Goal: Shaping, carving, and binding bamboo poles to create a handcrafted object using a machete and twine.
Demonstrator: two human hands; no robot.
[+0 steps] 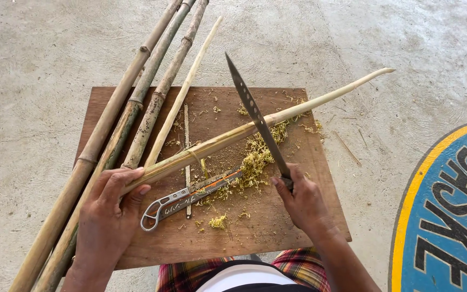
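Note:
My left hand (108,211) grips the near end of a thin bamboo stalk (298,108) that slants across a brown wooden board (277,216), its far part scraped pale. My right hand (304,203) holds the handle of a long knife (255,111) with holes in its blade. The blade lies across the stalk near the board's middle, tip pointing away. Yellow-green shavings (255,159) lie heaped under the stalk.
A folding saw with orange handle (190,194) lies on the board. Three thick unpeeled bamboo poles (136,108) and one pale peeled stick (185,92) rest over the board's left side. Concrete floor (39,65) surrounds it. A blue and yellow painted board (449,216) lies right.

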